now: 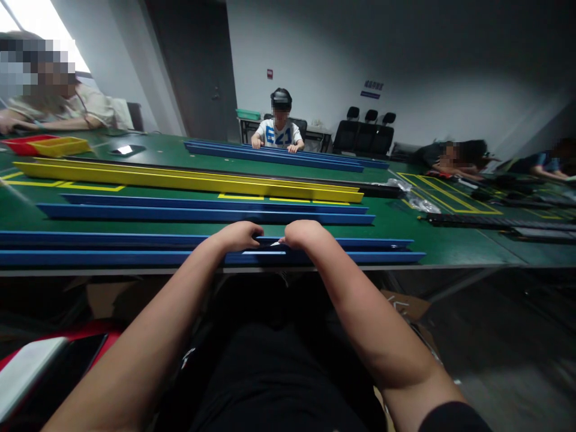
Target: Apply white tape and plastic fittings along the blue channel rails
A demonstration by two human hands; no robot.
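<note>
At the surface's [468, 247] near edge, left hand [240, 236] and right hand [302, 233], holds unclear, seemingly work a blue channel [112, 258], next likely needing steadiness.

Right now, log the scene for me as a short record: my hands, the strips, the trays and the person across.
Left hand: at the near blue strips, grip unclear
Right hand: beside it, fingers at a small white sliver
Near blue strips: two, along the table edge
Beyond them: middle blue strips, then yellow strip
Trays: red and yellow, far left
Person across: hands at far blue strips
</note>
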